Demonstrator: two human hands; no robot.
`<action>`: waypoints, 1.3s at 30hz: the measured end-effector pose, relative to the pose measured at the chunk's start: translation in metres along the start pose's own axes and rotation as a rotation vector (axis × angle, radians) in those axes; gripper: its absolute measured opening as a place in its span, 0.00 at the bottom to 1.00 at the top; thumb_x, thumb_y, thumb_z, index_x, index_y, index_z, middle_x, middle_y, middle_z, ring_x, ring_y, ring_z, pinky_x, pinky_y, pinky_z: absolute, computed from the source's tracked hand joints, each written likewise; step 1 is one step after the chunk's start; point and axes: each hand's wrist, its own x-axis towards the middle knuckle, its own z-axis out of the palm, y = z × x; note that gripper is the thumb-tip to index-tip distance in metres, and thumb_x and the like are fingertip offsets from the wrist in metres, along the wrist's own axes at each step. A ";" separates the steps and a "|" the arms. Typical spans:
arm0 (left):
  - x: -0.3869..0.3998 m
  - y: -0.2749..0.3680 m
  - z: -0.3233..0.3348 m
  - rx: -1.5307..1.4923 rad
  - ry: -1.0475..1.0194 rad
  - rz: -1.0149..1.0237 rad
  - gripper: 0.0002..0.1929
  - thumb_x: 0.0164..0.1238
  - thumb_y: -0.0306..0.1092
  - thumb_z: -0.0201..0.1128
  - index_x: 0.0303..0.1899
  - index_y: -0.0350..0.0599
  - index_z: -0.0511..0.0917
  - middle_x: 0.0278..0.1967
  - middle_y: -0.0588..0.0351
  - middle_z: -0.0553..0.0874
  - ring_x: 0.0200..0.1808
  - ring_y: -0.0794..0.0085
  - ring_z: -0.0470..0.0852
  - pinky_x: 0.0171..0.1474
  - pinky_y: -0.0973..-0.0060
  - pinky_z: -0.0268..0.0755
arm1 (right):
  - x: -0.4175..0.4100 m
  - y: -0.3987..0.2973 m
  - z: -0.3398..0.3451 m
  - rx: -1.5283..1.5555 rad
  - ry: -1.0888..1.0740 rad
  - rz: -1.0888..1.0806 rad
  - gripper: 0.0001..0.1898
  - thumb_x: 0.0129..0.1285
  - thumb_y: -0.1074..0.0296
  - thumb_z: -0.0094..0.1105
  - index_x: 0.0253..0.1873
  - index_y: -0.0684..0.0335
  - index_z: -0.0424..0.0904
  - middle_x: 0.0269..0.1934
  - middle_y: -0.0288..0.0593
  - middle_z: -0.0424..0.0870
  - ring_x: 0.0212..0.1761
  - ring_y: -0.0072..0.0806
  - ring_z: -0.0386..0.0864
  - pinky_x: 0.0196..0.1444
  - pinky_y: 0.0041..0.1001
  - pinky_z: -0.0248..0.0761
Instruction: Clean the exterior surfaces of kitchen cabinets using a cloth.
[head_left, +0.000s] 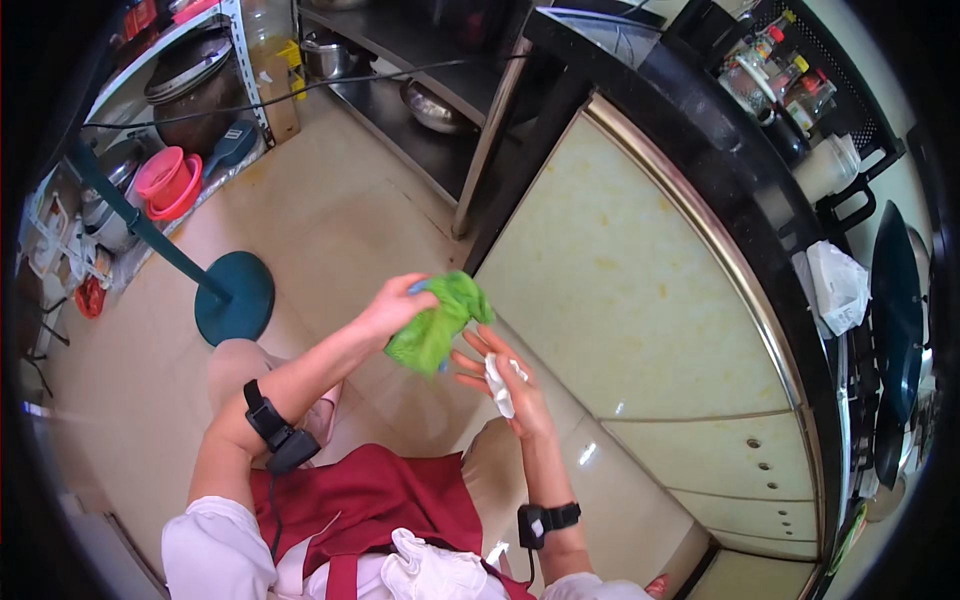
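My left hand (397, 304) grips a bright green cloth (437, 322), which hangs bunched and slightly blurred; small blue patches show at its edges. Just right of it, my right hand (517, 386) has its fingers spread towards the cloth. A crumpled white tissue (498, 386) is held against that palm by the thumb. I cannot tell whether the right fingertips touch the cloth. Both hands are in the air above the tiled floor (352, 199), in front of the pale cabinet panel (637, 277).
A teal stand with a round base (234, 298) is on the floor at left, by pink plastic basins (169, 180). Steel shelving with a metal bowl (435, 105) stands ahead. On the black counter (720, 142) at right are bottles, a white plastic packet (838, 289) and a dark wok (896, 345).
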 end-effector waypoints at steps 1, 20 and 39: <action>0.006 -0.008 -0.010 -0.002 0.004 0.026 0.25 0.64 0.32 0.61 0.63 0.36 0.70 0.50 0.47 0.83 0.43 0.62 0.85 0.49 0.66 0.80 | -0.003 -0.003 -0.007 -0.161 0.066 -0.071 0.21 0.76 0.61 0.45 0.67 0.65 0.69 0.55 0.47 0.81 0.50 0.36 0.82 0.55 0.37 0.75; 0.135 0.116 0.114 0.488 0.883 1.519 0.21 0.50 0.25 0.65 0.50 0.39 0.82 0.62 0.42 0.75 0.68 0.48 0.70 0.66 0.55 0.69 | -0.060 -0.275 -0.028 -2.084 0.939 -1.404 0.16 0.74 0.76 0.41 0.58 0.68 0.78 0.52 0.48 0.83 0.55 0.41 0.80 0.61 0.35 0.69; 0.142 0.138 0.126 0.412 0.848 1.488 0.24 0.56 0.32 0.58 0.57 0.43 0.76 0.66 0.33 0.69 0.70 0.45 0.66 0.71 0.52 0.59 | -0.046 -0.275 -0.063 -2.001 1.166 -1.647 0.16 0.76 0.73 0.39 0.57 0.72 0.78 0.52 0.49 0.83 0.54 0.40 0.79 0.62 0.34 0.69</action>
